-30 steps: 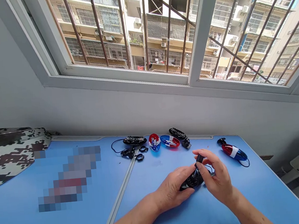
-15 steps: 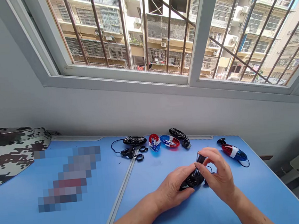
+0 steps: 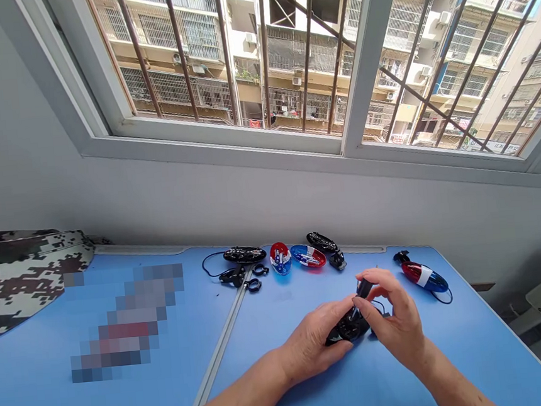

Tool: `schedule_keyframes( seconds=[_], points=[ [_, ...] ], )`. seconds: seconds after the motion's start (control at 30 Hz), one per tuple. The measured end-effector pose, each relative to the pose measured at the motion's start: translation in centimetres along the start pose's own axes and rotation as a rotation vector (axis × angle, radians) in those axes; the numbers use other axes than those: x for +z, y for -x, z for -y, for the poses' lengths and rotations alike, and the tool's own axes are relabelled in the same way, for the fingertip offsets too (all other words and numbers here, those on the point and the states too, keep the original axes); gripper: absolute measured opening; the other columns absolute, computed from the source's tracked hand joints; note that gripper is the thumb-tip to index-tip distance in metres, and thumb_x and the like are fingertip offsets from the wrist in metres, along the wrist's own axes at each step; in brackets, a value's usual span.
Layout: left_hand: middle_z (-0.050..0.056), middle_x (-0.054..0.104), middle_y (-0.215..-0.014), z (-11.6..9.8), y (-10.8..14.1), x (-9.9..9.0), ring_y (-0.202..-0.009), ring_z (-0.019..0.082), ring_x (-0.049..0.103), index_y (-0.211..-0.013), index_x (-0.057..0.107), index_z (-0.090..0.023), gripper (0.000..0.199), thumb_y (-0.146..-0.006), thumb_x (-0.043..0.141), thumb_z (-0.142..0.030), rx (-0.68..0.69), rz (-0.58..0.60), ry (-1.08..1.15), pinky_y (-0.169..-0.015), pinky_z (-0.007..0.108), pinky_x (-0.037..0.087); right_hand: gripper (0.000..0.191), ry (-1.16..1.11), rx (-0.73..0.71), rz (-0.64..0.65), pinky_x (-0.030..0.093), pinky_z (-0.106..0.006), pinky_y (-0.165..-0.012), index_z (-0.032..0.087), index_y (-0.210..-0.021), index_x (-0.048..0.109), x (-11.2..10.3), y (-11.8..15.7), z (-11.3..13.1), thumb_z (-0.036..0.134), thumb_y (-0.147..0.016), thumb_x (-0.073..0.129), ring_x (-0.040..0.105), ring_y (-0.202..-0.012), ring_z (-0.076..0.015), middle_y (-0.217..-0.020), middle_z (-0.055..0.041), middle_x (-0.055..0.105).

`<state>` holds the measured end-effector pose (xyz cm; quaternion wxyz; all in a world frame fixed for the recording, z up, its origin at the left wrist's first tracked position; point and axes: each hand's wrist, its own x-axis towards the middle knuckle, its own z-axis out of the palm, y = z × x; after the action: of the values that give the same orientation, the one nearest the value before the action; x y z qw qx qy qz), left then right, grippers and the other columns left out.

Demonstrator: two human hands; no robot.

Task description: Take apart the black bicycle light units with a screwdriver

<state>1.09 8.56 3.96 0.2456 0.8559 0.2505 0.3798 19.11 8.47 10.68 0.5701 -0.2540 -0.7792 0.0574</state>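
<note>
My left hand is closed around a glossy black oval housing, pressing it against the blue table. Above it my right hand pinches a small screwdriver with a black handle. Its thin shaft slants down to the housing; the tip is hidden by fingers. A thin black cable loops out behind the right fingers, and a dark part beside the housing is mostly covered by that hand.
Along the back of the blue table lie a corded black housing, red-and-blue covers, another black housing and black clamp rings. A red-white-blue light lies right. Camouflage cloth and a blurred patch are left.
The screwdriver handle has turned slightly between my right fingers. My left hand keeps its hold on the black housing, and the view has shifted a touch.
</note>
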Motion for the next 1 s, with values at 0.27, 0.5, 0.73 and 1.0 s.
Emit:
schedule_keyframes(
  seconds=[0.27, 0.5, 0.73, 1.0],
  points=[
    [0.007, 0.057, -0.133, 0.15, -0.06, 0.17, -0.109, 0.025, 0.059, -0.147, 0.021, -0.031, 0.08, -0.08, 0.058, -0.011, 0.045, -0.032, -0.008, -0.094, 0.038, 0.05, 0.035, -0.011, -0.003, 0.018, 0.058, -0.027, -0.058, 0.023, -0.118, 0.05, -0.04, 0.14, 0.18, 0.006, -0.088, 0.052, 0.066, -0.089, -0.0182, -0.103, -0.0087, 0.067],
    [0.008, 0.06, -0.127, 0.06, -0.07, 0.08, -0.108, 0.026, 0.059, -0.142, 0.03, -0.028, 0.068, -0.082, 0.058, -0.014, 0.035, -0.006, -0.011, -0.093, 0.04, 0.049, 0.039, -0.074, 0.004, 0.034, 0.059, -0.029, -0.062, 0.025, -0.121, 0.05, -0.11, 0.15, 0.04, 0.004, -0.088, 0.051, 0.065, -0.094, -0.0192, -0.107, -0.0095, 0.066],
    [0.008, 0.062, -0.125, -0.24, -0.17, -0.02, -0.107, 0.025, 0.059, -0.139, 0.036, -0.025, 0.062, -0.082, 0.057, -0.016, -0.004, -0.005, -0.002, -0.092, 0.039, 0.05, 0.037, -0.168, -0.045, 0.136, 0.06, -0.035, -0.071, 0.026, -0.12, 0.051, -0.48, -0.17, 0.31, 0.005, -0.09, 0.048, 0.065, -0.1, -0.0216, -0.101, -0.0081, 0.067],
    [0.009, 0.056, -0.135, 0.11, 0.01, 0.09, -0.112, 0.026, 0.058, -0.145, 0.028, -0.028, 0.072, -0.081, 0.059, -0.013, 0.027, -0.014, -0.018, -0.096, 0.04, 0.049, 0.029, -0.049, -0.003, 0.015, 0.059, -0.029, -0.06, 0.025, -0.112, 0.051, -0.17, 0.03, 0.05, 0.011, -0.087, 0.058, 0.067, -0.082, -0.0178, -0.094, -0.0058, 0.069]
  ],
)
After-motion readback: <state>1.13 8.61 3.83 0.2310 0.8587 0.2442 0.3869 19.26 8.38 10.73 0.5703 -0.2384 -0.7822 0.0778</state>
